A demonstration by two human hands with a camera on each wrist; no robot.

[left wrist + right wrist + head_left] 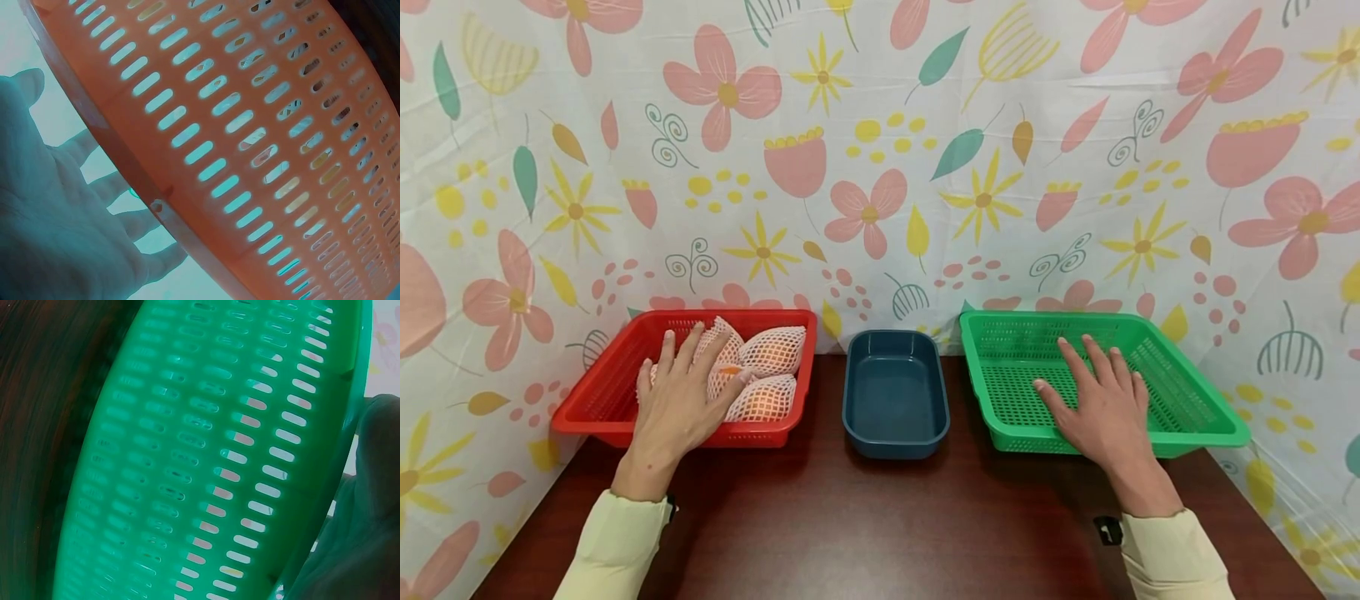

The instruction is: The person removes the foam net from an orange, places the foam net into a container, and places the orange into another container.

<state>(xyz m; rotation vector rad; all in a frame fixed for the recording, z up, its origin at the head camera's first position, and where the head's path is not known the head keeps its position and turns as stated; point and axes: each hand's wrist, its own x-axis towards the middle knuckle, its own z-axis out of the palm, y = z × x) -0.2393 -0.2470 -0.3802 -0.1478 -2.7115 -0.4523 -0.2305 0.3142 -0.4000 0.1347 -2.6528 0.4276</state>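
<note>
My left hand (pixel 679 408) is spread over the front rim of a red plastic basket (pixel 602 427), fingers straight above its contents. Several orange round fruits in white foam nets (pixel 772 352) lie inside, some partly hidden by that hand. In the left wrist view the basket's slotted wall (pixel 206 144) fills most of the picture, with the hand (pixel 69 206) beside its rim. My right hand (pixel 1108 417), fingers apart and holding nothing, hovers over the front rim of a green basket (pixel 1195 437). The right wrist view shows that basket's slotted side (pixel 187 450) and part of the hand (pixel 359 519).
Between the two baskets stands a dark blue rectangular dish (pixel 897 396). All three sit on a dark reddish-brown wooden table (pixel 880 525). A white cloth with flower prints (pixel 880 167) hangs close behind and along both sides.
</note>
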